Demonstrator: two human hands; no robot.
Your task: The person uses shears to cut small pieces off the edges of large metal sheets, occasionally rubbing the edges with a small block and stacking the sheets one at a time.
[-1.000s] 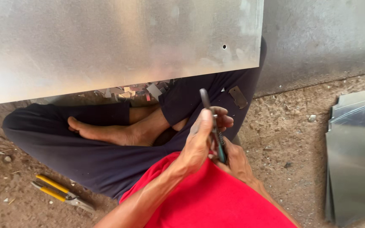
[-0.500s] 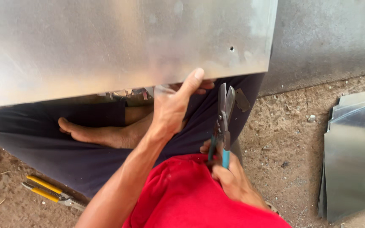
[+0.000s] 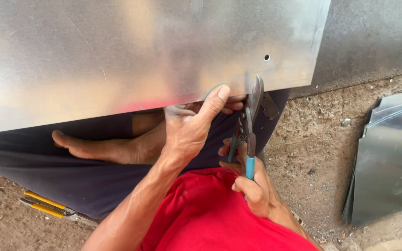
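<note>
Two hands are engaged. Low and right of centre, the right hand [image 3: 256,191] is closed around the teal-handled snips [image 3: 250,135], blades set at the sheet's lower edge. Just above, the left hand [image 3: 192,125] pinches that edge, steadying it. Across the upper frame the metal sheet [image 3: 131,56] lies over the lap.

You sit on a bare, gritty brown dirt floor [image 3: 322,139]. Yellow-handled metal pliers [image 3: 47,207] lie at your left; stacked shiny sheet-metal pieces [image 3: 389,162] rest at right.
</note>
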